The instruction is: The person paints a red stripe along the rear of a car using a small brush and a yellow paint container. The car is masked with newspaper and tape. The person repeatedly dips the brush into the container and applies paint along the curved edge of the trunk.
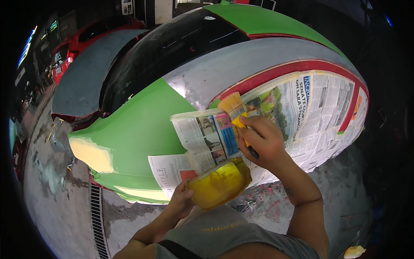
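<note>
Gray flr [51, 203] w/ drain grate [97, 220]

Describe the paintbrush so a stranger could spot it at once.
Find the green and grey car with newspaper along its side. In front of that paper, the right hand grips the paintbrush. Its fan of tan bristles sets it apart from the yellow container in the left hand.

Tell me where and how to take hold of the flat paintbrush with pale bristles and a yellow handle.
The paintbrush is probably best gripped by its yellow handle, coming from the lower right: the bristles point up and left, away from that side, and the right hand grips it there.
</note>
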### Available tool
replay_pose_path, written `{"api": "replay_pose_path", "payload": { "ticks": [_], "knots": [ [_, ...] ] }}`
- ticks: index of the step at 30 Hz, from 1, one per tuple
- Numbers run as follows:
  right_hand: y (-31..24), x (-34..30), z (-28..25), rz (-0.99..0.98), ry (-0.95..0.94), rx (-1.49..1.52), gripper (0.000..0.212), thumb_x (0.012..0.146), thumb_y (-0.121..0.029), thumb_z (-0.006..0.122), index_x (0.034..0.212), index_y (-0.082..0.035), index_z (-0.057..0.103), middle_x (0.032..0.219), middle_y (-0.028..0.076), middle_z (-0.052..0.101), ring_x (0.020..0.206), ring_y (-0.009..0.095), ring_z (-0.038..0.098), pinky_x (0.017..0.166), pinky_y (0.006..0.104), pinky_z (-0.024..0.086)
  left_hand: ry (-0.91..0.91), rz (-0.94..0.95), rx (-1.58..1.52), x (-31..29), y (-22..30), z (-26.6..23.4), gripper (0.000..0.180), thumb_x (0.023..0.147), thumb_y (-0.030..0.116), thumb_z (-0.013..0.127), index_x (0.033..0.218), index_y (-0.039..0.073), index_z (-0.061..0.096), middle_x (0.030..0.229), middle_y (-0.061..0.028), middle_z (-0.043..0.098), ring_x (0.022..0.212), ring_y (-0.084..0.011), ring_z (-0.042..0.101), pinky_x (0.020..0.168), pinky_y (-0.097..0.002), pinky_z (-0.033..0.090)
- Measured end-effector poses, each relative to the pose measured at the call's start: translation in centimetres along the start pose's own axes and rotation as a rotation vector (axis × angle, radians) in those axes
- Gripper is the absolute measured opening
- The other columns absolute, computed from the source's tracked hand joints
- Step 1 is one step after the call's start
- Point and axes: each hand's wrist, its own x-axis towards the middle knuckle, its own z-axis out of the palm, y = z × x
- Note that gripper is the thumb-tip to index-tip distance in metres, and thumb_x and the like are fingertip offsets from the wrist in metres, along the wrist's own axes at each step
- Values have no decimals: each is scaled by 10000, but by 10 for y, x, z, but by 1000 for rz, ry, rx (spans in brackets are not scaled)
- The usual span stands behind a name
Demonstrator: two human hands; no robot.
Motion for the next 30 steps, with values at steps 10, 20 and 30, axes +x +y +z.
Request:
{"api": "replay_pose_path", "payload": {
  "ticks": [10, 20, 30],
  "knots": [
    [-37, -23, -31, 128, 54, -23, 233, 811, 83, 837, 1004, 23, 720, 1247, 223, 758, 1025, 387, 790, 882, 444, 644, -41, -58, 3, -5, 16, -3, 847, 876, 443, 951, 1488, 19, 548, 1446, -137, 659, 1348, -285, 659, 1139, -476, 548],
    [-157, -142, -44, 801, 249, 471, 223, 827, 21, 873, 1009, -24, 754, 1179, 236, 806, 1015, 306, 819, 854, 391, 650, -109, -210, 178, 25, 23, -19, 689, 926, 226, 857, 1494, 6, 536, 1420, -142, 674, 1292, -257, 696, 1100, -426, 588],
    [-140, -205, -98, 805, 2, 290, 244, 840, -6, 892, 1057, -46, 787, 1123, 143, 821, 958, 310, 824, 807, 367, 657, -138, -346, 201, 49, -52, 48, 624, 973, 215, 815, 1492, 34, 521, 1433, -134, 664, 1285, -298, 710, 1072, -516, 623]
  ]
}}
